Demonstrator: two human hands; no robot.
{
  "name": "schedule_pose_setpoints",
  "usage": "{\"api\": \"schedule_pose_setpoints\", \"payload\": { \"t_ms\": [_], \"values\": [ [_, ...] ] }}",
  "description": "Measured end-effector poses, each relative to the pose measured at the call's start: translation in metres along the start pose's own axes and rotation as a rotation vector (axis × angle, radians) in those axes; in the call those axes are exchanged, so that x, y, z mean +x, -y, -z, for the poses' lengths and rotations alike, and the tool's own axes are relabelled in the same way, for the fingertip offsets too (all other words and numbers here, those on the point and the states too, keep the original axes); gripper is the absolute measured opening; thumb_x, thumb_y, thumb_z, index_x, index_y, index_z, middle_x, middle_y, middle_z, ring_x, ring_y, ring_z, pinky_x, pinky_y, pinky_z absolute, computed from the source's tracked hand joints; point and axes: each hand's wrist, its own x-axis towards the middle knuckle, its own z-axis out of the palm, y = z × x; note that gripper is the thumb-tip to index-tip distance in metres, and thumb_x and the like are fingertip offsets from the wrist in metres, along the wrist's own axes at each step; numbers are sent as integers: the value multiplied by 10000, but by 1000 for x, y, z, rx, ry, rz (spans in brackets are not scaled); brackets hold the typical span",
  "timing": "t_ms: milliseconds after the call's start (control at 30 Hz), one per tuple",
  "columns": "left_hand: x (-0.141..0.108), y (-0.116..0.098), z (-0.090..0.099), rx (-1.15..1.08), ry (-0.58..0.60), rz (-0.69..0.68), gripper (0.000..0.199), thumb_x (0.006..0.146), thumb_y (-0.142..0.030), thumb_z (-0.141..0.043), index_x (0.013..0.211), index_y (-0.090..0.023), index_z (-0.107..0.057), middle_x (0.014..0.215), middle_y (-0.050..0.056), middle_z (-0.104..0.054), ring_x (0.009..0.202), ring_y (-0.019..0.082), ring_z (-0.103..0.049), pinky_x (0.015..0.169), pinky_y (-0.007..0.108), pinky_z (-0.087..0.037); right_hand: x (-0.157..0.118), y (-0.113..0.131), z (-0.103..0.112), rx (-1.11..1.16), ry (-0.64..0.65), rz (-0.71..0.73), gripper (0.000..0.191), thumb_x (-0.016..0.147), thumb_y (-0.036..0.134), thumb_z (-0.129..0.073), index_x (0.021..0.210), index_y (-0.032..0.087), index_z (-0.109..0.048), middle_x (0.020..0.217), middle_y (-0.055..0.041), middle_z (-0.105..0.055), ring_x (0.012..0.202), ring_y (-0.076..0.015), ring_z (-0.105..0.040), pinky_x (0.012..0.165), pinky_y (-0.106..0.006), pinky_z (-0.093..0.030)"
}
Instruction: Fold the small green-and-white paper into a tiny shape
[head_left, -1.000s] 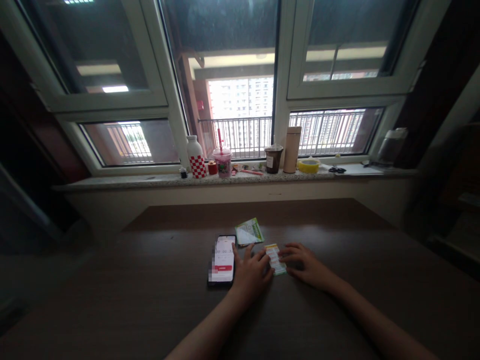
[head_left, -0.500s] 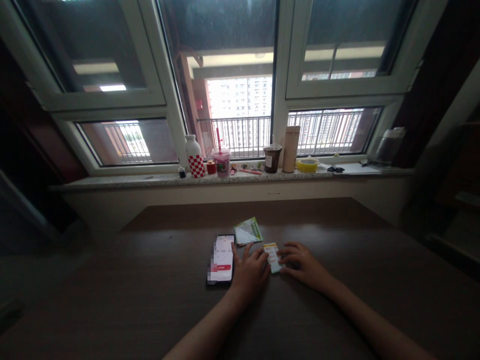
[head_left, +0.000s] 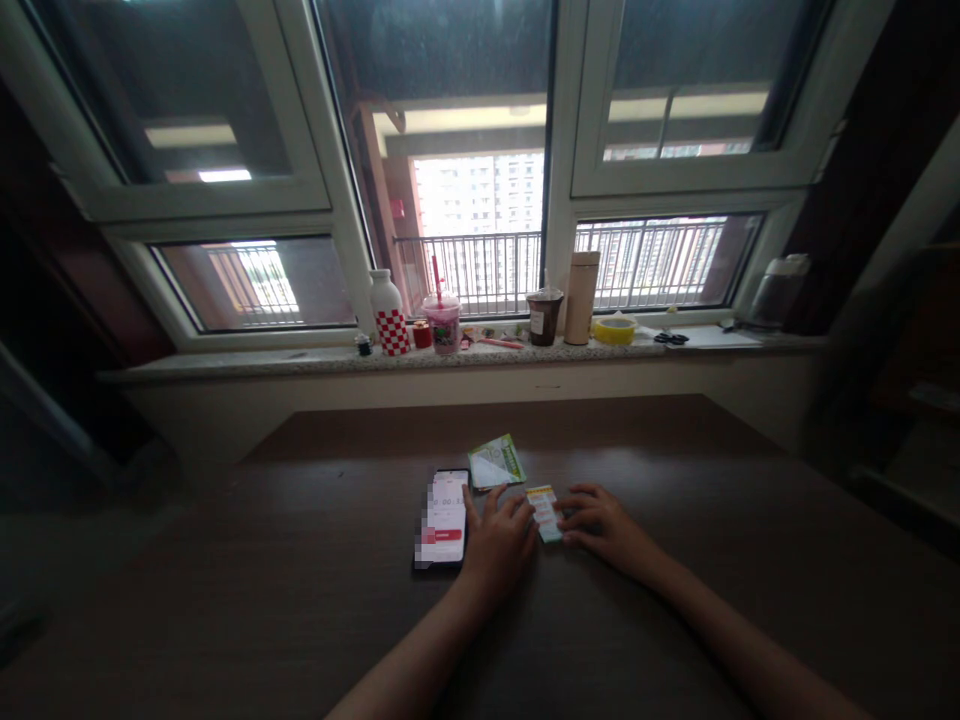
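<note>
A small printed packet (head_left: pixel 545 513) with a yellow top band lies on the dark wooden table between my hands. My left hand (head_left: pixel 501 533) rests on the table with fingers spread, its fingertips at the packet's left edge. From the other side, the fingertips of my right hand (head_left: pixel 600 522) meet the packet's right edge, the fingers apart and slightly curled. Left of my left hand lies a phone (head_left: pixel 448 520) with a timer and a red button on its lit screen; part of it is blurred. Just beyond my left fingers is a green and white packet (head_left: pixel 496 463).
On the windowsill (head_left: pixel 300 366) behind the table (head_left: pixel 315 600) stand a checkered bottle (head_left: pixel 391 325), a pink cup with a straw (head_left: pixel 445 325), a dark drink cup (head_left: pixel 544 318) and a tan flask (head_left: pixel 581 300). Yellow tape (head_left: pixel 613 331) and scissors (head_left: pixel 671 339) lie farther right.
Almost nothing differs. The small packet and the fingers of both hands have shifted very slightly; the phone and the green packet stay in place.
</note>
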Motion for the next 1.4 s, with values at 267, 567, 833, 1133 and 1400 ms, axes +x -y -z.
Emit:
{"api": "schedule_pose_setpoints", "payload": {
  "t_ms": [267, 567, 833, 1133, 1400],
  "values": [
    [1, 3, 0, -31, 49, -27, 166, 910, -381, -531, 1008, -304, -640, 1231, 0, -639, 1311, 297, -402, 1066, 747, 57, -4, 11, -1, 6, -74, 18, 279, 883, 469, -556, 854, 285, -764, 1100, -46, -654, 1115, -233, -486, 1006, -391, -382],
    [2, 3, -3, 14, 19, -24, 187, 861, -415, -604, 993, -286, -642, 1221, 5, -639, 1278, 297, -433, 1075, 740, 14, 1, 4, -5, -79, -159, 72, 176, 877, 365, -584, 856, 283, -738, 876, -13, -713, 1024, -212, -591, 1040, -470, -298],
    [2, 3, -4, 33, -21, 34, 405, 816, -481, -627, 1136, -244, -558, 1168, 58, -650, 1227, 299, -467, 1094, 713, -77, 0, 2, -13, -79, -303, 90, 45, 788, 244, -624, 825, 234, -646, 860, 1, -712, 952, -207, -647, 1104, -595, -148],
    [2, 4, -4, -38, -9, 30, 314, 804, -439, -653, 1083, -300, -615, 1236, 35, -620, 1259, 311, -438, 1079, 724, -56, -2, 7, -9, -121, -335, 47, 338, 793, 157, -536, 1097, 272, -629, 908, -11, -662, 941, -194, -597, 1091, -542, -231],
    [1, 8, -7, -77, 48, -15, 233, 854, -417, -599, 1076, -388, -664, 1249, -9, -630, 1320, 328, -376, 1048, 755, 54, -3, 0, -6, -211, -301, -22, 206, 780, 252, -614, 943, 275, -737, 1173, -91, -611, 1125, -290, -482, 992, -514, -362]
  ]
}}
